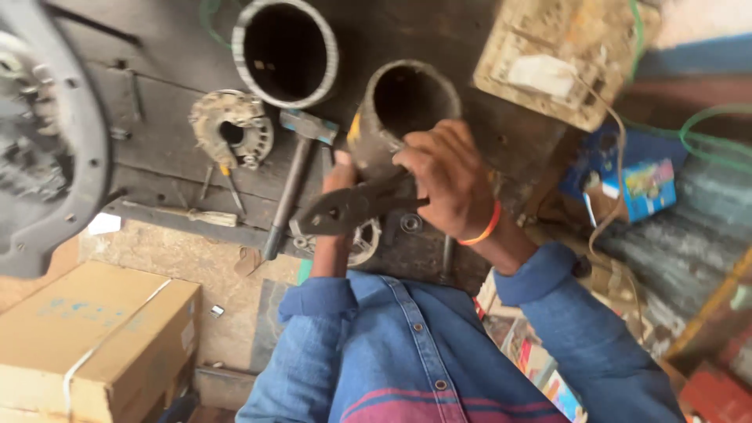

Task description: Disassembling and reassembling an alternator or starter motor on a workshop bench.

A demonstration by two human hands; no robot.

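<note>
Against the bench, your left hand [338,178] braced the rusty cylinder [399,117]. Your right hand [446,182] gripped pliers [345,207], jaws shut, ready.

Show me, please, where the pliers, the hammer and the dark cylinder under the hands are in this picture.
pliers [345,210]: head view, on the dark jaw end.
hammer [291,184]: head view, middle of its handle.
dark cylinder [411,98]: head view, inside its open mouth.

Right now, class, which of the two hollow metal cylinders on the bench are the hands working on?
The darker, rusty cylinder on the right, touched by the right hand holding pliers. The ribbed, light-rimmed cylinder stands apart, untouched.
</note>
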